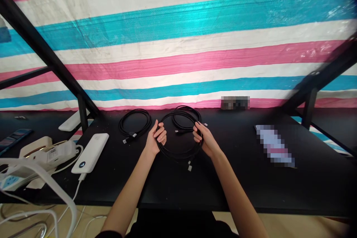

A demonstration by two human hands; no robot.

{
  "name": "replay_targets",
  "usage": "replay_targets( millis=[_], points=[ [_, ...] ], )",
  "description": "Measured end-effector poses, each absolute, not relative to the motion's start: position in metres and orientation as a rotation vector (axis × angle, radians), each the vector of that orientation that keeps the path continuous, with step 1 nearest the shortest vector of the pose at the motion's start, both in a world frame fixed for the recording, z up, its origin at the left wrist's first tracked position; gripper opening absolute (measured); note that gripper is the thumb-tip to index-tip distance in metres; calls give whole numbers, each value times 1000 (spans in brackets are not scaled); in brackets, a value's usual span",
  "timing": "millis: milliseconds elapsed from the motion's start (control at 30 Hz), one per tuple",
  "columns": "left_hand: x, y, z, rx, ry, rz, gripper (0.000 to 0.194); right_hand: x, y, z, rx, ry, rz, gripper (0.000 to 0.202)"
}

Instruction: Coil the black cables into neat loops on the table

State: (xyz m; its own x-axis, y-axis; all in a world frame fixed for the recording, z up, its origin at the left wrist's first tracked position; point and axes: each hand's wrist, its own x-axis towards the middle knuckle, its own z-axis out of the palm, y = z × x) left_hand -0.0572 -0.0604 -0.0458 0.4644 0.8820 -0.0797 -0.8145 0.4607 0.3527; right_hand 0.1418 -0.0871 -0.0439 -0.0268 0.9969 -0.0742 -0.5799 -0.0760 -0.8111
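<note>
Both hands hold one coiled black cable (178,155) above the black table. My left hand (158,136) has its fingers wrapped round the left side of the loop, and my right hand (203,137) grips the right side. The light-coloured connector ends (190,166) of this cable hang at the lower right of the loop. Behind it, partly covered by the held loop, lies a second black coil (186,108). A third coiled black cable (135,122) rests on the table to the left of my left hand, its connectors toward the front.
A white power bank (90,153) with a plugged-in cable, power strips and chargers (52,155) stand at the left. At the right lies a blurred flat item (275,146). A blurred dark box (235,103) sits at the back, before a striped sheet. Black metal struts rise on both sides.
</note>
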Motion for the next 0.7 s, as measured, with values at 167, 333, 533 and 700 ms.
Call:
replay_targets(
  millis=[167, 333, 533, 700],
  points=[
    [-54, -63, -48, 286, 305, 1164, 44, 133, -88, -52, -976, -911, 1342, 40],
    [-52, -66, -50, 302, 289, 1140, 54, 131, -86, -57, -964, -969, 1295, 28],
    [-52, -68, -48, 359, 308, 1007, 62, 131, -83, -63, -886, -811, 1309, 29],
    [-49, -67, -46, 433, 316, 1021, 62, 129, -81, -68, -903, -752, 1286, 31]
  ],
)
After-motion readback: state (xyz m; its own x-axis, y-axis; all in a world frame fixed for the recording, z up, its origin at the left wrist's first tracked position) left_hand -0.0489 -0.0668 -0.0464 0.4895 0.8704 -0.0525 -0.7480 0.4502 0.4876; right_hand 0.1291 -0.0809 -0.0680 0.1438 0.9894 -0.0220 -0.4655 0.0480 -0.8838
